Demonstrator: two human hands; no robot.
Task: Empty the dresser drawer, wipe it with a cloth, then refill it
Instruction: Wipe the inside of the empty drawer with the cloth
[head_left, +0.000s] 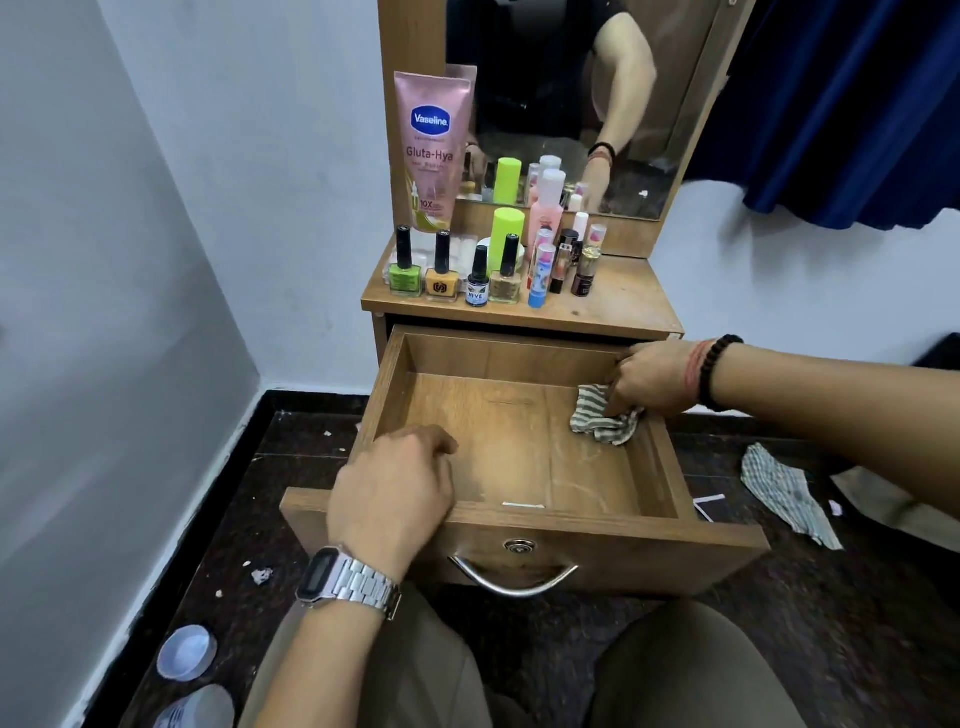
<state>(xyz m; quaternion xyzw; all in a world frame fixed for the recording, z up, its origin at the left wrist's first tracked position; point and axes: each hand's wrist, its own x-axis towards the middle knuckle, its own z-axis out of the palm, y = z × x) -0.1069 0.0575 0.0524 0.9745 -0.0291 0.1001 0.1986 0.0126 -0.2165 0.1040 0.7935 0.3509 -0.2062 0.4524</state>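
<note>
Our knees sit cut off below; our left hand (390, 488) curls its fingers over the open drawer (524, 519) front, while our right hand (652, 376) pinches the striped cloth (602, 415) against the drawer's right side, fingertips hidden

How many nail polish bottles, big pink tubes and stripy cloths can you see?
Nail polish bottles: 4
Pink Vaseline tube: 1
Striped cloths: 2
Total: 7
</note>
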